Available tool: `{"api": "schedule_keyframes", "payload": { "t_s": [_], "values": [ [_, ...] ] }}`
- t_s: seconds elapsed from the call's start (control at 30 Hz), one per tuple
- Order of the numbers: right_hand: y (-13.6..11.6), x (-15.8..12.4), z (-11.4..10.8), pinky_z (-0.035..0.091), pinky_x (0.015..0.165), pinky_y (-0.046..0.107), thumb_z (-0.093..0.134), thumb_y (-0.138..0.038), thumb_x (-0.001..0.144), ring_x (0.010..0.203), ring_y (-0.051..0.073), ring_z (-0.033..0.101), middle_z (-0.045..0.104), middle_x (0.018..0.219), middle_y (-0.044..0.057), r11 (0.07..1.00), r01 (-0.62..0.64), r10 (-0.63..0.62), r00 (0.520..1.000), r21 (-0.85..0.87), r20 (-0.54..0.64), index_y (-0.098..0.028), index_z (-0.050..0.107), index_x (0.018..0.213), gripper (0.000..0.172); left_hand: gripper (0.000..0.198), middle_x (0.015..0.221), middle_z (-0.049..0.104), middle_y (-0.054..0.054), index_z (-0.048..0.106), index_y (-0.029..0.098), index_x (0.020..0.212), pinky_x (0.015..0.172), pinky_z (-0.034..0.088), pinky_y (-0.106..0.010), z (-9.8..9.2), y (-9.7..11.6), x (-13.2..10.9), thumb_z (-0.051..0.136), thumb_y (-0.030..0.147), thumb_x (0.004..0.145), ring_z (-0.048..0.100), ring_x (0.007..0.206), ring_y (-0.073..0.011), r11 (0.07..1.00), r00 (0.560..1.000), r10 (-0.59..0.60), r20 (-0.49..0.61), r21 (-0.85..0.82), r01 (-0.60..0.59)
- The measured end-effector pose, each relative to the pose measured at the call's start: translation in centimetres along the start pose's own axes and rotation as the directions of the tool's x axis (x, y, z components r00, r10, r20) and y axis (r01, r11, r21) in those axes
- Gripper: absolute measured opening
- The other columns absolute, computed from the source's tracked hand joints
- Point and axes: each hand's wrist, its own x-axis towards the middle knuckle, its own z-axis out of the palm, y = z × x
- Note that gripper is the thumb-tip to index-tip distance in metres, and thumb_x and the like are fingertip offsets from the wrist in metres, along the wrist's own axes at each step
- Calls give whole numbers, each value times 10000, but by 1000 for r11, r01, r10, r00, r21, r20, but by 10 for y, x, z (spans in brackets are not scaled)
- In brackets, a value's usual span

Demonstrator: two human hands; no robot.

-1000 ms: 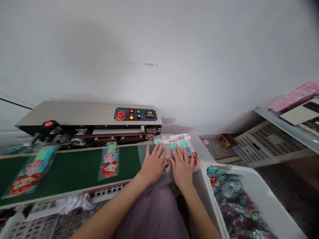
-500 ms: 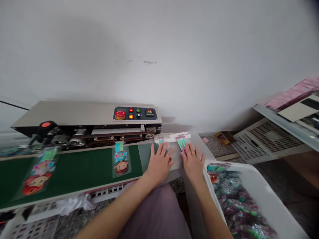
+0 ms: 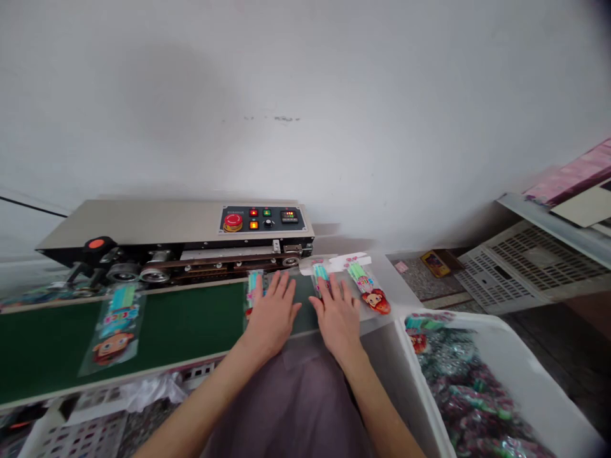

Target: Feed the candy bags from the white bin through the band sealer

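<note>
My left hand (image 3: pixel 271 313) lies flat with spread fingers over a clear packet (image 3: pixel 254 286) at the right end of the green conveyor belt (image 3: pixel 191 318). Most of that packet is hidden under the hand. On the grey plate beside the belt, my right hand (image 3: pixel 338 315) rests, fingers apart, on another packet (image 3: pixel 321 272) with green sticks in its top. Just right of it lies a third packet (image 3: pixel 367 289), with green sticks and a red-haired cartoon figure. Further left, a packet (image 3: pixel 114 327) with a brown-haired figure sits on the belt, below the band sealing machine (image 3: pixel 181 219).
A control panel (image 3: pixel 262 219) with a red stop button and lit switches faces me. At right stands a white bin (image 3: pixel 515 356) of many shiny packets. Behind it are a white plastic crate (image 3: pixel 496 267) and a shelf (image 3: pixel 558 219). White cloth (image 3: pixel 153 388) hangs under the belt.
Packets on the belt have travelled left, and the leftmost one is gone from view. Both hands have shifted left, the left one following its packet onto the belt and the right uncovering the red-haired packet.
</note>
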Motion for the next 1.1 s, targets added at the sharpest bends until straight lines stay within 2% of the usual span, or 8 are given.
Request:
{"api": "schedule_keyframes", "payload": {
  "t_s": [0.13, 0.33, 0.53, 0.67, 0.73, 0.87, 1.0, 1.1],
  "values": [
    [32, 0, -3, 358, 1047, 511, 357, -464, 1033, 1309, 374, 482, 505, 1513, 154, 995, -44, 40, 998, -92, -49, -153, 611, 1380, 530, 467, 1549, 468, -130, 522, 161, 1445, 1226, 154, -619, 2, 32, 17, 338, 290, 1036, 356, 1479, -291, 984, 990, 143, -11, -102, -144],
    [58, -2, 14, 242, 1148, 532, 309, -429, 1048, 1441, 326, 353, 476, 1544, 104, 995, 6, -15, 996, -101, -87, -179, 526, 1455, 525, 546, 1611, 363, -133, 431, 150, 1509, 1203, 181, -644, 28, 58, 38, 282, 408, 1051, 279, 1511, -295, 972, 979, 204, 9, -123, -201],
    [28, -2, 21, 135, 1164, 623, 379, -469, 1025, 1462, 378, 302, 486, 1520, 186, 998, 0, -6, 995, -63, -97, -157, 484, 1485, 566, 544, 1645, 300, -81, 368, 196, 1546, 1196, 181, -657, 41, 29, 19, 273, 402, 1051, 215, 1533, -281, 984, 986, 169, -10, -60, -169],
    [-6, 3, 16, 215, 1136, 607, 442, -485, 1006, 1424, 383, 354, 507, 1485, 220, 999, 23, -21, 996, 26, -87, -158, 493, 1476, 576, 538, 1632, 327, -84, 383, 199, 1539, 1179, 224, -666, 28, 2, 3, 290, 401, 1050, 255, 1519, -308, 993, 993, 114, 35, -28, -113],
    [-9, 5, 11, 261, 1117, 580, 435, -494, 1008, 1400, 371, 386, 527, 1468, 206, 997, 40, -34, 995, 62, -89, -177, 489, 1480, 571, 543, 1605, 375, -117, 436, 166, 1510, 1175, 216, -678, 17, -2, 0, 300, 418, 1048, 296, 1499, -342, 999, 997, 52, 49, -4, -52],
    [32, 6, 3, 244, 1138, 557, 327, -445, 1044, 1404, 342, 388, 542, 1474, 153, 1000, -15, 19, 988, 28, -153, -199, 520, 1456, 517, 543, 1588, 399, -147, 479, 135, 1476, 1195, 162, -676, 8, 17, 10, 273, 412, 1057, 301, 1498, -336, 999, 999, 48, 7, -20, -48],
    [80, 7, 10, 239, 1143, 576, 267, -415, 1051, 1437, 349, 361, 473, 1537, 158, 985, -158, 149, 981, -67, -128, -162, 477, 1490, 548, 530, 1624, 340, -128, 442, 197, 1501, 1188, 195, -667, 25, 45, 28, 305, 442, 1051, 270, 1514, -307, 979, 984, 173, -41, -98, -176],
    [79, 3, 19, 244, 1149, 565, 269, -418, 1051, 1449, 343, 354, 416, 1576, 154, 986, -140, 134, 989, -93, -63, -158, 444, 1513, 558, 525, 1635, 313, -132, 445, 216, 1499, 1170, 203, -692, 38, 48, 32, 348, 449, 1039, 257, 1517, -326, 978, 983, 182, -38, -98, -185]
  ]
}}
